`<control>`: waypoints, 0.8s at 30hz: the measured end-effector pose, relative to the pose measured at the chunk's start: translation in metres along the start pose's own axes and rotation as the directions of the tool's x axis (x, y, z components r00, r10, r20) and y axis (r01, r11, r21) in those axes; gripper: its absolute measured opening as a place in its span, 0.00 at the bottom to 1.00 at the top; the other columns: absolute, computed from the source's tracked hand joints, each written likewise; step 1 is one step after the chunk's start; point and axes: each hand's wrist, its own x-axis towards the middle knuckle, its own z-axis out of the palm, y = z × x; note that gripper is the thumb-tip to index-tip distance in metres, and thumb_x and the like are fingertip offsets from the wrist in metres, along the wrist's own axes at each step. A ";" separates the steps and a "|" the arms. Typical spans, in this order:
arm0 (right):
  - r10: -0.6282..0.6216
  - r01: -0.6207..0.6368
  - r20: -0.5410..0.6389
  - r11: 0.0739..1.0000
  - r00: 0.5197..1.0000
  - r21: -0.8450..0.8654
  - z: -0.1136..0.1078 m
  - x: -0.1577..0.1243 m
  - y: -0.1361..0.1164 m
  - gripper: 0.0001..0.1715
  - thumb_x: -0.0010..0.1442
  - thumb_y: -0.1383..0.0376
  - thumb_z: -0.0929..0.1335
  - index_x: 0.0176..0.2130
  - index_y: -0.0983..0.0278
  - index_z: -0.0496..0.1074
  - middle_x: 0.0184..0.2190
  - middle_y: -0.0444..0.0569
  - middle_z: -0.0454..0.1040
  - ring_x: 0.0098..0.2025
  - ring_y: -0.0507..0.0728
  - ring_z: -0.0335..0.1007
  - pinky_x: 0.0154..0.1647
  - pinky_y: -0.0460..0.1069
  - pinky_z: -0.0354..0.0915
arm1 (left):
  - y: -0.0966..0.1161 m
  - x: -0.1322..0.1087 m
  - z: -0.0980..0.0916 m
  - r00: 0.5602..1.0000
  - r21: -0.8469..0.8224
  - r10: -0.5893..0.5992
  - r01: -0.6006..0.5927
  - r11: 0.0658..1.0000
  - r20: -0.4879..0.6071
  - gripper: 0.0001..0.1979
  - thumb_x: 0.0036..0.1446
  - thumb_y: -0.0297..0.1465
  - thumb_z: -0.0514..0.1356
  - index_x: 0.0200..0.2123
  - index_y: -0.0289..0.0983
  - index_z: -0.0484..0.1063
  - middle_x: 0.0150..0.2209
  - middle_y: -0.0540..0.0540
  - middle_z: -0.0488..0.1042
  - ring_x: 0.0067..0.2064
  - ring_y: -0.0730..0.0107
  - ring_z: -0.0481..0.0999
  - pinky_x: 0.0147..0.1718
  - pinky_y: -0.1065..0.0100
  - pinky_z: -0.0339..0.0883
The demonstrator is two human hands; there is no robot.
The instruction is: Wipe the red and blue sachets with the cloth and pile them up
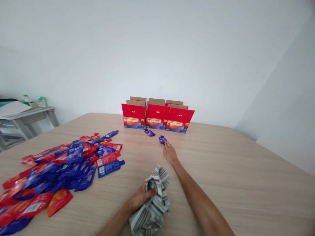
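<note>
A crumpled grey-and-white striped cloth [154, 205] is gripped in my left hand [142, 197] near the table's front edge. Farther forward, my right hand [169, 151] reaches over the table, its fingertips at the lower right edge of a small purple pouch [162, 140] lying flat. Whether the fingers pinch the pouch or only touch it cannot be made out. Another purple pouch [150, 132] lies a little to the left, just in front of the boxes. Three red boxes [157, 117] with raised flaps form the front row, with more open boxes behind.
A large heap of red and blue pouches [73, 160] covers the left part of the wooden table [221, 170]. Behind the boxes rises a white wall. At the far left stands a grey side table [31, 113] with paper and a green-capped bottle.
</note>
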 end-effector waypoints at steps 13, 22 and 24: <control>-0.255 0.263 -0.062 0.938 0.965 0.227 -0.079 -0.185 -0.010 0.16 0.61 0.73 0.62 0.40 0.61 0.77 0.44 0.51 0.79 0.47 0.60 0.70 0.51 0.56 0.63 | 0.015 0.010 0.010 0.973 -0.407 -0.222 0.177 0.896 -0.066 0.22 0.55 0.39 0.62 0.49 0.30 0.73 0.39 0.39 0.82 0.39 0.58 0.82 0.45 0.62 0.73; 0.188 -0.166 -0.105 0.968 0.976 0.191 -0.082 -0.195 -0.041 0.31 0.61 0.52 0.67 0.59 0.64 0.66 0.54 0.62 0.67 0.53 0.69 0.65 0.49 0.60 0.66 | 0.013 0.006 0.018 0.989 -0.308 -0.120 0.087 0.947 -0.090 0.23 0.53 0.38 0.65 0.50 0.31 0.74 0.38 0.39 0.82 0.39 0.56 0.82 0.44 0.60 0.74; 0.243 -0.236 -0.054 0.966 0.969 0.107 -0.068 -0.189 -0.047 0.40 0.57 0.49 0.70 0.63 0.64 0.62 0.55 0.65 0.66 0.53 0.72 0.64 0.47 0.62 0.65 | 0.013 0.008 0.017 0.989 -0.308 -0.109 0.073 0.949 -0.103 0.23 0.54 0.38 0.65 0.50 0.31 0.74 0.38 0.39 0.83 0.41 0.55 0.82 0.47 0.59 0.73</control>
